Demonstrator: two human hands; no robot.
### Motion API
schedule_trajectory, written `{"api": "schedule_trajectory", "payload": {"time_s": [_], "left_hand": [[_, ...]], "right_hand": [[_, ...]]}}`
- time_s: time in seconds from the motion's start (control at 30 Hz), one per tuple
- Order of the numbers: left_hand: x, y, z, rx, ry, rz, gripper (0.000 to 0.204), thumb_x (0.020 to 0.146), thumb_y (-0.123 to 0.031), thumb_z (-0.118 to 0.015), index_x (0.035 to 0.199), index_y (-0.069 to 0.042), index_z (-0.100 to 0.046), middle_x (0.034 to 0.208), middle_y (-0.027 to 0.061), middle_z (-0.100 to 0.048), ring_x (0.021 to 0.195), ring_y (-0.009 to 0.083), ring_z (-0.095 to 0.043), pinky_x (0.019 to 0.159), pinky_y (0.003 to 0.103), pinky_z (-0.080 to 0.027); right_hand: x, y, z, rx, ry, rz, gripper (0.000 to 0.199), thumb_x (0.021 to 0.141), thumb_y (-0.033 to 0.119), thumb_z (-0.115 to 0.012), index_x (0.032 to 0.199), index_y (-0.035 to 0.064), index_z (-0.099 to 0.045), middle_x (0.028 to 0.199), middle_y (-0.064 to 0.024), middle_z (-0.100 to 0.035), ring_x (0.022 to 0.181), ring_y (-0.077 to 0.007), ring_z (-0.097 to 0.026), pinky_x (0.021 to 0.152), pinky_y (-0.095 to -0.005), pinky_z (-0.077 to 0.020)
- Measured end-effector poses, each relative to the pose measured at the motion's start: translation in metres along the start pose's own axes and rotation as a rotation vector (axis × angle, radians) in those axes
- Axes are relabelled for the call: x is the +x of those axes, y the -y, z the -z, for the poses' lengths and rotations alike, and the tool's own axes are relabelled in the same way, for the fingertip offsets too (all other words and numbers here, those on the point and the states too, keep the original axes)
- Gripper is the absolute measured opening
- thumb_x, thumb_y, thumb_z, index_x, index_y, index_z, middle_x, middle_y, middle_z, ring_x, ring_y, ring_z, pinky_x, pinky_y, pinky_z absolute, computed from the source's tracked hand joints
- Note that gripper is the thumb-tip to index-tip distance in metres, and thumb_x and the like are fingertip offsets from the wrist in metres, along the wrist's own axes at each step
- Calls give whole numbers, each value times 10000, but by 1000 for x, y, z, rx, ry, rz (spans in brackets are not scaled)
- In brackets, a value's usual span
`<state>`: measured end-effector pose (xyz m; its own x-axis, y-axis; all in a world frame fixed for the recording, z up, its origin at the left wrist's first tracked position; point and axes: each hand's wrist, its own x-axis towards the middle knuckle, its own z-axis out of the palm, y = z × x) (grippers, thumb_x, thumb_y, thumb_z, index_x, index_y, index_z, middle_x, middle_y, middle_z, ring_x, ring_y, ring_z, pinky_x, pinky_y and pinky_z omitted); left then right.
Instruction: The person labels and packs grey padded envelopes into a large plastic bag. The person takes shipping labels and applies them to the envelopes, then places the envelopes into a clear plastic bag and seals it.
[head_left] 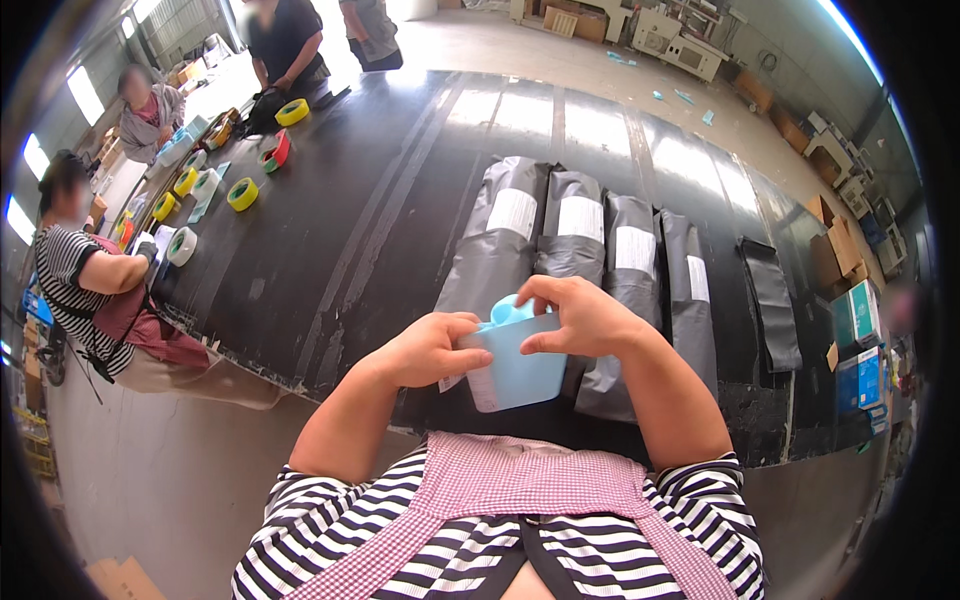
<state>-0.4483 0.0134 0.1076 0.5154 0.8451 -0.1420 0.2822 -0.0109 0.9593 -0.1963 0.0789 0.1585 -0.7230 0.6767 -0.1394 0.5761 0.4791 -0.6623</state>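
Close in front of my chest I hold a light blue box-shaped container (515, 372) with a pale label on its left side. My left hand (432, 350) grips its upper left edge, thumb across the front. My right hand (585, 318) has its thumb on the front at the upper right, with fingers over a rounded, glossy light blue piece (512, 309) at the top. Whether that piece is loose or part of the container, I cannot tell. Just beyond my hands lie several filled dark grey mailing bags (492, 258), side by side, with white labels (512, 212).
A flat dark grey bag (770, 305) lies on the black table (370, 200) to the right. Tape rolls (242, 194) stand at the left, near a co-worker (90, 270). Cardboard boxes (838, 250) and a blue carton (862, 378) are at the right edge. More people stand at the far left.
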Motion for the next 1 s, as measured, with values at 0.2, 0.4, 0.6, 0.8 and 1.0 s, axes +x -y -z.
{"api": "schedule_trajectory", "payload": {"time_s": [0.2, 0.4, 0.6, 0.8, 1.0], "left_hand": [[-12, -4, -18, 133, -65, -81, 268, 902, -232, -692, 931, 34, -674, 881, 79, -565, 768, 193, -587, 681, 340, -493], [-29, -9, -29, -63, -68, -84, 264, 1007, -204, -584, 909, 36, -633, 867, 64, -512, 698, 153, -569, 613, 292, -488], [-46, -10, -40, -195, -119, -214, 290, 1043, -197, -535, 907, 45, -619, 851, 24, -489, 680, 105, -534, 603, 274, -472], [-50, 4, -40, -239, -102, -78, 268, 1036, -226, -560, 891, -6, -609, 819, -19, -513, 686, 57, -521, 594, 241, -460], [-45, 15, -28, -87, -168, 27, 293, 1025, -289, -541, 1056, -27, -669, 808, -43, -590, 662, 33, -533, 545, 205, -442]], "right_hand": [[-17, 30, -26, -345, 7, 118, 332, 772, 344, -807, 971, 106, -690, 843, -109, -700, 925, -312, -633, 999, -380, -409], [-27, 39, -47, -78, -68, 142, 211, 940, 258, -643, 879, 56, -644, 778, -150, -643, 739, -375, -599, 706, -432, -499], [-43, 28, -77, 777, -82, -5, 169, 1007, 130, -595, 868, 54, -656, 721, 58, -531, 697, -31, -457, 619, -236, -413], [-72, -22, -68, 1096, 264, 53, 390, 925, 278, -731, 1139, -38, -653, 1024, -53, -693, 977, -121, -622, 878, -289, -506], [-188, -100, -60, 526, 329, -265, 311, 881, 171, -746, 1121, -22, -703, 1002, -43, -741, 949, -128, -642, 899, -301, -499]]}}
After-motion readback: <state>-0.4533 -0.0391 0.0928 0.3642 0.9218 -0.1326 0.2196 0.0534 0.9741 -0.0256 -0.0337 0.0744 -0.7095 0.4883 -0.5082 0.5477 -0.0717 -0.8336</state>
